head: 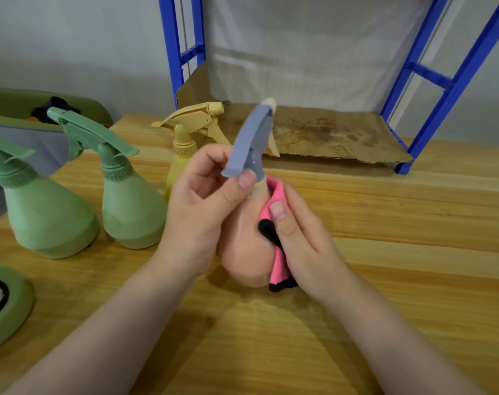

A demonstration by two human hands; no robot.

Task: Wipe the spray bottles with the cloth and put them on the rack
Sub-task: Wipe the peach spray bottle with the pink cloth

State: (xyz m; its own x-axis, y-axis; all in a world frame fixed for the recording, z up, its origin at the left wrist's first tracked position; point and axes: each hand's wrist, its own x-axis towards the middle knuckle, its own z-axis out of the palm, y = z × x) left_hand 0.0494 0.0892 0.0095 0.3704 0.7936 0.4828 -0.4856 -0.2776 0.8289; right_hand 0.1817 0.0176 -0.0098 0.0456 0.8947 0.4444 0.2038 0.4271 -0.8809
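Observation:
A peach spray bottle [244, 252] with a grey-blue trigger head sits tilted above the wooden table, in the middle of the view. My left hand [198, 212] grips its neck and upper body, thumb on the collar. My right hand [296, 238] presses a pink cloth [278, 266] with black trim against the bottle's right side. Two green spray bottles [47, 215] [131, 206] stand upright at the left. A yellow spray bottle [185, 149] stands behind my left hand. The blue rack [453, 89] stands at the back, its lowest shelf lined with stained cardboard [322, 135].
A green round lid or container [6, 306] lies at the left table edge. A green and grey bag [23, 129] sits behind the green bottles. A grey wall is at the back. The wooden table [399, 238] stretches to the right.

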